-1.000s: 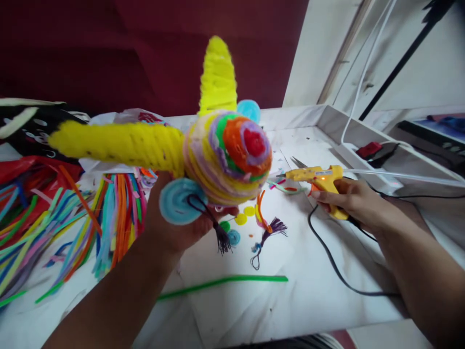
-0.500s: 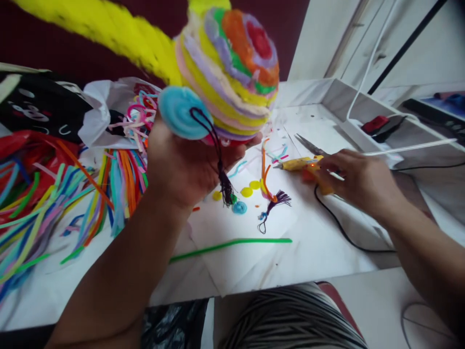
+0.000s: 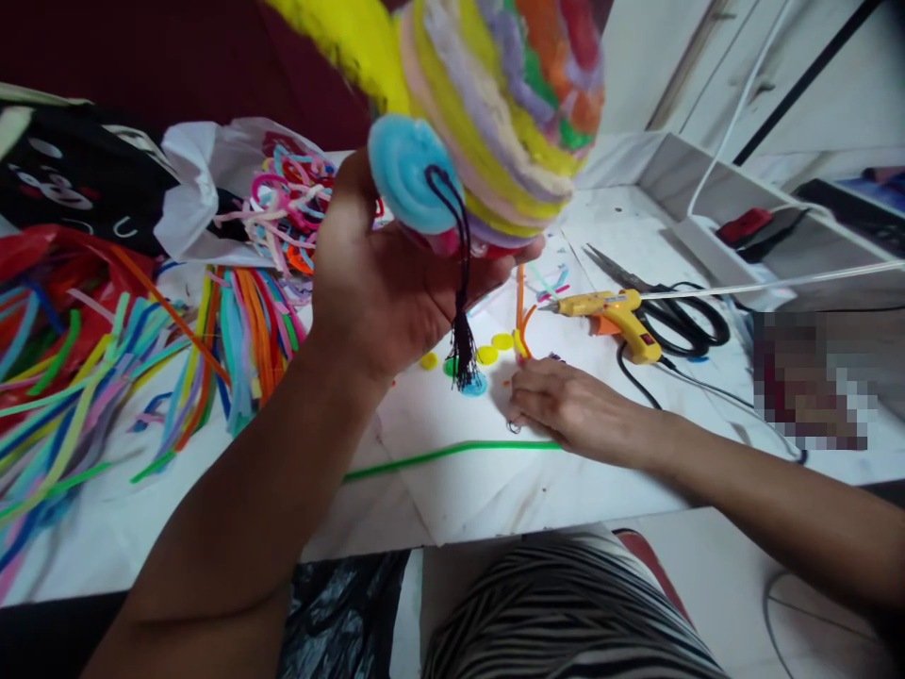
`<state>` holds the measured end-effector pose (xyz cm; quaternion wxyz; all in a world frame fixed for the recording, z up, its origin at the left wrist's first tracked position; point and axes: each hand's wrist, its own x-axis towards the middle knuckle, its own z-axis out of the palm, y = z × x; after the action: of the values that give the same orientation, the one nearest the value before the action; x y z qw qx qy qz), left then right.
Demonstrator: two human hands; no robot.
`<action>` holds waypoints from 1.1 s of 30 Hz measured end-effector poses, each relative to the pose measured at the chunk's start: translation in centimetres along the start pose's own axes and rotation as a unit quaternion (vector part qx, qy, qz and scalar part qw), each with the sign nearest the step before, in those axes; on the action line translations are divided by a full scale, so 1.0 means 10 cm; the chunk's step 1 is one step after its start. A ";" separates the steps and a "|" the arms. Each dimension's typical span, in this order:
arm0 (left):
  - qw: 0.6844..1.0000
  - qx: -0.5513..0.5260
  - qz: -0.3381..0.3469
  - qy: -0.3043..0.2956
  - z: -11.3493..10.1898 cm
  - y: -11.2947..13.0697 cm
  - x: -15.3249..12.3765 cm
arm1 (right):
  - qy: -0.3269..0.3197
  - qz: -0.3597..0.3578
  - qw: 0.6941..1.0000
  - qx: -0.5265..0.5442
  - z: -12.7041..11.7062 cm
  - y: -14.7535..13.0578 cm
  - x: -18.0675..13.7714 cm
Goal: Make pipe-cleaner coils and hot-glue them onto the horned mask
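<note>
My left hand [image 3: 396, 292] is closed under a striped pipe-cleaner ball [image 3: 487, 132], holding it up above the table. A thick fuzzy yellow strand [image 3: 346, 47] runs from its upper left. On the ball's near side sits a coiled light-blue disc [image 3: 412, 174], from which a dark tassel [image 3: 464, 344] hangs by its cord. My right hand [image 3: 566, 405] rests on the white paper, fingers curled over a second purple tassel [image 3: 556, 357]; only some strands and its loop show. Beside it lie yellow dots [image 3: 487, 355], a small blue coil [image 3: 473, 383] and an orange pipe cleaner [image 3: 521, 292].
A yellow glue gun [image 3: 600, 306] lies right of the paper, against black-handled scissors [image 3: 689, 321]. A green pipe cleaner [image 3: 452, 450] lies near the front. Loose pipe cleaners [image 3: 240, 339] and a white bag [image 3: 198, 189] fill the left. A white-walled tray [image 3: 707, 203] stands back right.
My right hand has left the glue gun, which now lies on the table, and has moved left onto the second tassel. The striped ball has shifted up and right in view.
</note>
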<state>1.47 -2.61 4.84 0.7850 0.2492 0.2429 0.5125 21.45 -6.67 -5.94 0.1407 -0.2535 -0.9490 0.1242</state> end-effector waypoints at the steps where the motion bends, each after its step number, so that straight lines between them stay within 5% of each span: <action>1: 1.000 0.011 0.004 -0.017 0.00 0.00 0.00 | 0.021 0.015 0.999 0.039 -0.05 0.01 -0.02; 5: 0.997 0.040 0.015 -0.067 0.00 0.00 0.00 | 0.121 0.107 0.967 0.195 -0.32 0.07 -0.14; 8: 0.998 0.047 0.018 -0.044 0.00 -0.02 0.02 | 0.163 0.142 0.947 0.238 -0.43 0.09 -0.22; 13: 0.998 0.063 0.016 -0.020 -0.04 -0.05 0.07 | 0.079 0.019 0.992 0.096 -0.13 -0.01 -0.20; 17: 0.999 0.051 0.007 -0.013 -0.06 -0.06 0.06 | 0.041 0.008 0.998 -0.044 0.14 -0.08 -0.10; 21: 0.999 0.027 0.014 -0.025 -0.04 -0.07 0.03 | 0.075 0.031 0.996 0.041 0.05 -0.04 -0.10; 23: 0.999 0.021 0.015 -0.042 -0.02 -0.06 0.02 | 0.123 0.093 0.971 0.184 -0.07 0.02 -0.15; 27: 0.999 0.020 -0.006 -0.047 -0.05 -0.04 0.06 | 0.205 0.227 0.858 0.412 -0.26 0.15 -0.21; 33: 0.999 -0.012 -0.016 -0.030 -0.20 -0.07 0.15 | 0.247 0.241 0.751 0.564 -0.42 0.25 -0.10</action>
<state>1.18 -1.19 2.67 0.8027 0.2509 0.2171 0.4956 24.81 -4.36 -3.02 0.4531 -0.3699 -0.5465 0.5993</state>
